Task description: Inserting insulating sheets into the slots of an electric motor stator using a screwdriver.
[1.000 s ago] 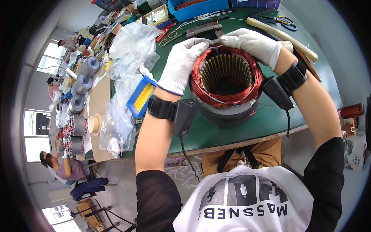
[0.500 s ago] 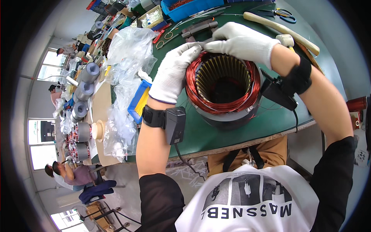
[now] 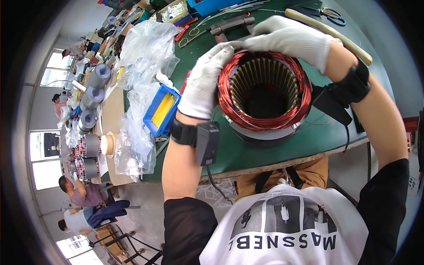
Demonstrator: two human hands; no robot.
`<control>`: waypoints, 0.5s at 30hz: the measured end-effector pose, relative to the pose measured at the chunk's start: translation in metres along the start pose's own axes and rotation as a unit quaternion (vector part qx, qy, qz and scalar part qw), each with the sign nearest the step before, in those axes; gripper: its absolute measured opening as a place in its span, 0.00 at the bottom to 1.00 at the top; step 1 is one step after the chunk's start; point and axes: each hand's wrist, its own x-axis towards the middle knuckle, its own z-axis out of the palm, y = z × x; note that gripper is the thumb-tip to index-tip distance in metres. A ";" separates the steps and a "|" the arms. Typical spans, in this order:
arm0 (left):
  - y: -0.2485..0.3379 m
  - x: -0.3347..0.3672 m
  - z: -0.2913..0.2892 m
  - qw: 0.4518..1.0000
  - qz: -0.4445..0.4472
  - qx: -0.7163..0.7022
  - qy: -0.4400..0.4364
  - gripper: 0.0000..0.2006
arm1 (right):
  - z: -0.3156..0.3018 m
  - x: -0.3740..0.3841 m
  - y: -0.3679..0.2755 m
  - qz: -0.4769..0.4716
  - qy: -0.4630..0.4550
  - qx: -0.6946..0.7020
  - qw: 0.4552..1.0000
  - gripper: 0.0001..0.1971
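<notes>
A motor stator [image 3: 265, 75] stands upright on the green table, with its round opening facing up. Red enamelled copper windings [image 3: 260, 123] ring its top, and yellowish strips line the slots inside. My left hand [image 3: 202, 81], in a white knitted glove, lies along the far left of the windings with fingers pressed together. My right hand [image 3: 289, 42], gloved alike, reaches over the far rim, its fingers bent into a pinch. Both sets of fingertips meet at the rim's far left. Whatever they pinch there is hidden by the gloves.
Left of the stator sits a blue tray [image 3: 146, 118] with yellow strips [image 3: 164, 109], beside crumpled clear plastic bags [image 3: 148, 51]. Beyond lie a dark metal tool [image 3: 232, 25], a wooden handle [image 3: 331, 37] and pliers [image 3: 329, 15]. Other people [image 3: 84, 194] are at the far left.
The view has shifted, so the stator and both hands appear farther right. More of the blue tray shows beside my left wrist. Both hands stay together at the rim.
</notes>
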 end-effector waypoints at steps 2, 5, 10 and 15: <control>0.000 -0.006 0.005 0.998 0.039 0.051 0.018 0.14 | -0.001 -0.012 0.030 0.014 0.007 0.244 0.970 0.23; 0.016 0.003 -0.001 0.974 0.065 0.215 -0.002 0.12 | 0.006 -0.036 0.023 0.017 0.018 0.361 0.932 0.15; 0.021 0.052 -0.004 0.903 0.115 0.386 -0.149 0.17 | 0.017 -0.022 0.027 0.069 0.061 0.427 0.900 0.12; 0.005 0.061 -0.002 0.929 0.086 0.327 -0.152 0.18 | 0.008 -0.013 0.029 0.049 -0.004 0.322 0.946 0.10</control>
